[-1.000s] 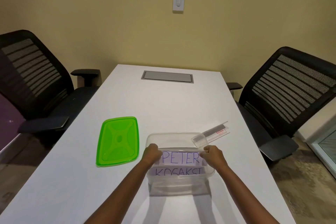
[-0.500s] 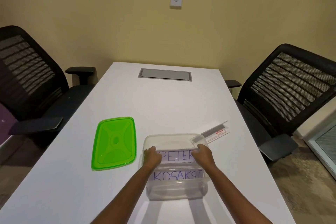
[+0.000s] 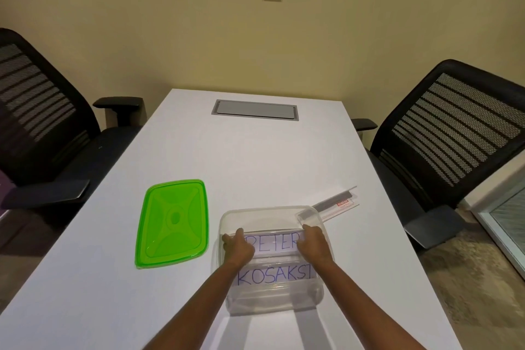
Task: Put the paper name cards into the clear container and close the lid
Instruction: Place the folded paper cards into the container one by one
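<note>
A clear plastic container (image 3: 318, 297) stands on the white table near its front edge. Inside it lie two paper name cards: one reading "PETER" (image 3: 274, 244) and one reading "KOSAKSI" (image 3: 277, 275) nearer to me. My left hand (image 3: 238, 247) grips the left end of the PETER card and my right hand (image 3: 314, 244) grips its right end, both reaching down into the container. The green lid (image 3: 173, 221) lies flat on the table, left of the container.
A clear plastic holder with a dark strip and red label (image 3: 335, 204) leans on the container's far right corner. A grey cable hatch (image 3: 255, 110) sits at the table's far end. Black mesh chairs stand at the left (image 3: 42, 122) and right (image 3: 449, 133).
Both hands have lowered the PETER card deeper into the container. The camera view has tilted slightly down.
</note>
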